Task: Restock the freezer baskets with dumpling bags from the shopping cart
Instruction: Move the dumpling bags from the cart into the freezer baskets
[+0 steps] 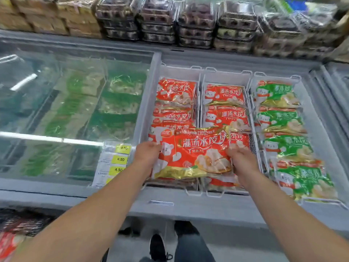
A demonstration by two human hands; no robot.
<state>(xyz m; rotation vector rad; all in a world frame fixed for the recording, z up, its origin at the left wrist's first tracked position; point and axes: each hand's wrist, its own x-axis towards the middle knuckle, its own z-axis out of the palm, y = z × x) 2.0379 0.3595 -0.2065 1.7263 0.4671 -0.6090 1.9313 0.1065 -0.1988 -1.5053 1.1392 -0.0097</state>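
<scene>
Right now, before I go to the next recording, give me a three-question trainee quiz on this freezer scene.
1. True or false: both hands grip the red dumpling bag over the freezer baskets.
2. Multiple choice: the basket of green dumpling bags is which one in the open section? A) left B) middle C) right
3. Fill in: the left part of the freezer is covered by a ___ lid.

Key
1. True: the left hand holds the bag's left edge, the right hand its right edge, fingers curled on it.
2. C
3. glass
</scene>
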